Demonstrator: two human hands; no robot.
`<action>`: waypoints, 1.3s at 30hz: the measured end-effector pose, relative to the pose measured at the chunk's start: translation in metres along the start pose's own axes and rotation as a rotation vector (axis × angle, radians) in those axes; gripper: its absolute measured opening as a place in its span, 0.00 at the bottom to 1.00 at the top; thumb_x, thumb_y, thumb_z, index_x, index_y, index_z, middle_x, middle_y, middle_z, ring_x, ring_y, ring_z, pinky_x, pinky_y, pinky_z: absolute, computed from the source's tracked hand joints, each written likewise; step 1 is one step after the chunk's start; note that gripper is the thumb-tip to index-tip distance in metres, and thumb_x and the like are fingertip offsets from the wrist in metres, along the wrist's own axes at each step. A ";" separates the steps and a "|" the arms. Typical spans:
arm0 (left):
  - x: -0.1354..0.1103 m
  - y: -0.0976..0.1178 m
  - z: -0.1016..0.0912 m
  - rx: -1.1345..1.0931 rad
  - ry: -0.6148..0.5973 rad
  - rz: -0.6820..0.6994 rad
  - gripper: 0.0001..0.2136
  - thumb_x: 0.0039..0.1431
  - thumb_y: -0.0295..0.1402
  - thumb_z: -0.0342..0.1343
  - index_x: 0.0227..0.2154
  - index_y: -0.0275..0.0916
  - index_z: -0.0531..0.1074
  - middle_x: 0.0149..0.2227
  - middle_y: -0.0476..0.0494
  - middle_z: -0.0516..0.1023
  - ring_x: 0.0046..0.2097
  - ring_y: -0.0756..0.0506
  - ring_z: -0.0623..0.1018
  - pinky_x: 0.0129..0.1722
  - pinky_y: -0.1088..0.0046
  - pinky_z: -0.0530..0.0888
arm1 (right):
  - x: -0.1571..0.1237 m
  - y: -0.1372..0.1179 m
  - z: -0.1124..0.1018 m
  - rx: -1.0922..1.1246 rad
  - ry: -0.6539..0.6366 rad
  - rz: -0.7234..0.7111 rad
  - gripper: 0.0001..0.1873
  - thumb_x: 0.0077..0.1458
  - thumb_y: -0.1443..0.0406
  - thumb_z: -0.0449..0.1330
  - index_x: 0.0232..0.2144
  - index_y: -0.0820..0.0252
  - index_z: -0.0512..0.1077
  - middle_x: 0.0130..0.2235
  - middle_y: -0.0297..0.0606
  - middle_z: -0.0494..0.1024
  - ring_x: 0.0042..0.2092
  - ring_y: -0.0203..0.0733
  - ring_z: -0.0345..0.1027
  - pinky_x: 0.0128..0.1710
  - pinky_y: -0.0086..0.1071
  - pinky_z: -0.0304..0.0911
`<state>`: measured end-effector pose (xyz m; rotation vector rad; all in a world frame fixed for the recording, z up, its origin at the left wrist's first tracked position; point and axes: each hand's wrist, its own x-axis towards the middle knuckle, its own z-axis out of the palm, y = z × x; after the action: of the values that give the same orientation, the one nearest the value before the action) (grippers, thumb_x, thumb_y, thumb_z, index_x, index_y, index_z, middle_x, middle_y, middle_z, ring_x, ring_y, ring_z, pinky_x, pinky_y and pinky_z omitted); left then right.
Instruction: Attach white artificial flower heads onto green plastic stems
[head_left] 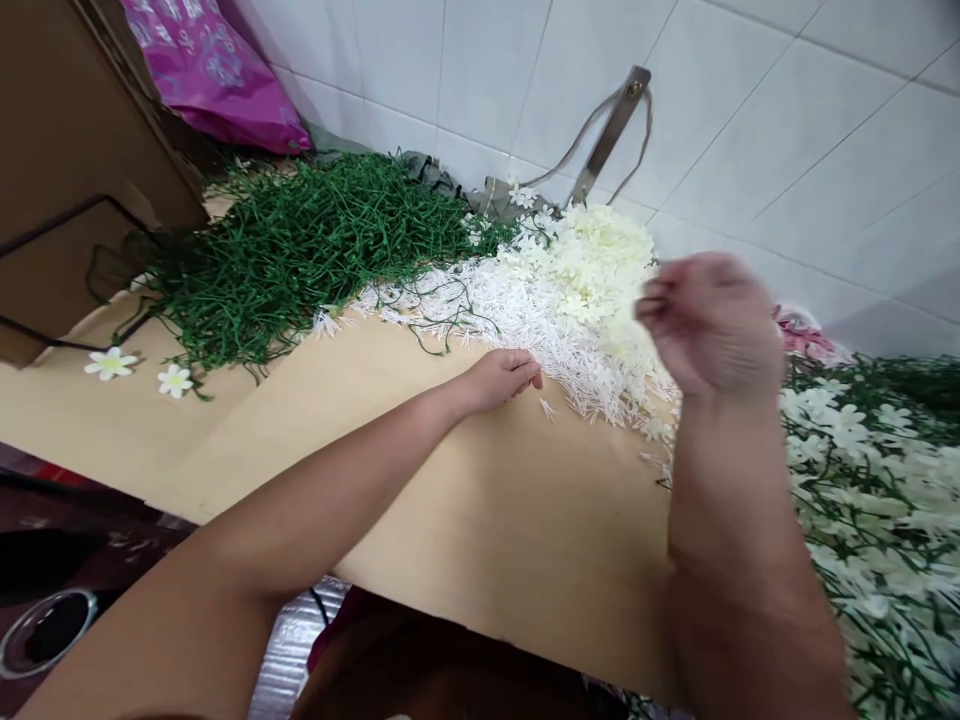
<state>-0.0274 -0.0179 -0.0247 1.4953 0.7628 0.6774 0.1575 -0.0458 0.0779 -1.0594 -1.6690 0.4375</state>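
Soft light brightens the far wall [480,80]; the near left corner is dark. A faint shadow dulls the surface [465,520] toward the right. Motion blurs the right hand [709,325]; the left hand [501,380] looks sharper.

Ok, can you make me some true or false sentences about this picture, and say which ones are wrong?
1. The right hand is higher in the picture than the left hand. True.
2. The green stems are piled to the left of the white pieces. True.
3. The wall is red brick. False: it has pale tiles.
4. The bag at the top left is green. False: it is purple.
5. Two flowers near the green stems have yellow centres. True.
6. The left hand is touching the bag. False: it is by the edge of the white pieces, well away from the bag.
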 end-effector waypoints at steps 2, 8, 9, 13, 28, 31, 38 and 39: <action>0.000 -0.003 0.000 0.060 -0.006 0.023 0.12 0.59 0.31 0.46 0.23 0.34 0.69 0.16 0.56 0.58 0.20 0.55 0.58 0.21 0.79 0.57 | 0.006 0.016 0.037 -0.015 -0.083 0.103 0.06 0.50 0.63 0.62 0.25 0.59 0.73 0.26 0.35 0.74 0.28 0.33 0.67 0.31 0.34 0.65; 0.004 -0.011 0.001 0.259 -0.030 0.086 0.12 0.58 0.34 0.47 0.25 0.36 0.70 0.18 0.54 0.61 0.23 0.53 0.61 0.26 0.76 0.59 | 0.021 0.054 0.104 -0.588 -0.379 0.087 0.18 0.50 0.76 0.56 0.43 0.62 0.74 0.44 0.47 0.73 0.44 0.48 0.67 0.46 0.42 0.64; 0.005 -0.012 0.001 0.282 -0.027 0.091 0.11 0.58 0.34 0.47 0.25 0.36 0.70 0.20 0.52 0.64 0.25 0.52 0.64 0.28 0.76 0.60 | 0.024 0.059 0.109 -0.678 -0.411 0.073 0.21 0.50 0.76 0.56 0.47 0.61 0.72 0.48 0.49 0.71 0.49 0.51 0.65 0.48 0.44 0.63; 0.006 -0.014 0.000 0.322 -0.034 0.097 0.11 0.58 0.35 0.47 0.26 0.37 0.71 0.26 0.49 0.72 0.30 0.50 0.68 0.32 0.75 0.63 | 0.030 0.070 0.115 -0.889 -0.510 0.104 0.16 0.53 0.72 0.55 0.44 0.62 0.73 0.48 0.52 0.69 0.50 0.55 0.62 0.46 0.43 0.62; 0.006 -0.005 0.002 0.259 0.033 0.046 0.10 0.58 0.32 0.49 0.25 0.35 0.72 0.19 0.54 0.63 0.24 0.53 0.62 0.26 0.76 0.60 | 0.031 0.083 0.033 -0.086 -0.073 0.382 0.07 0.43 0.71 0.63 0.29 0.62 0.71 0.21 0.30 0.68 0.22 0.31 0.61 0.22 0.30 0.60; 0.009 -0.006 0.004 0.013 0.116 0.009 0.05 0.57 0.30 0.51 0.32 0.35 0.70 0.20 0.56 0.61 0.22 0.55 0.61 0.22 0.79 0.58 | 0.024 0.077 0.037 0.079 -0.118 0.465 0.12 0.40 0.69 0.68 0.30 0.63 0.71 0.26 0.33 0.71 0.26 0.32 0.66 0.26 0.30 0.67; 0.012 -0.002 0.000 -0.387 0.262 -0.047 0.10 0.53 0.27 0.58 0.39 0.35 0.68 0.27 0.53 0.70 0.26 0.55 0.71 0.24 0.80 0.68 | 0.010 0.070 0.060 0.397 -0.219 0.496 0.15 0.37 0.66 0.70 0.30 0.62 0.72 0.31 0.35 0.75 0.34 0.35 0.71 0.41 0.36 0.72; 0.012 0.000 -0.001 -0.404 0.259 -0.061 0.10 0.53 0.27 0.59 0.39 0.35 0.68 0.28 0.52 0.71 0.27 0.55 0.72 0.24 0.80 0.68 | 0.008 0.070 0.066 0.420 -0.207 0.479 0.14 0.39 0.65 0.70 0.31 0.62 0.72 0.31 0.35 0.76 0.34 0.35 0.71 0.42 0.36 0.71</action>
<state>-0.0208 -0.0076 -0.0253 1.0249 0.8076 0.9296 0.1275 0.0124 0.0068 -1.1130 -1.3967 1.1884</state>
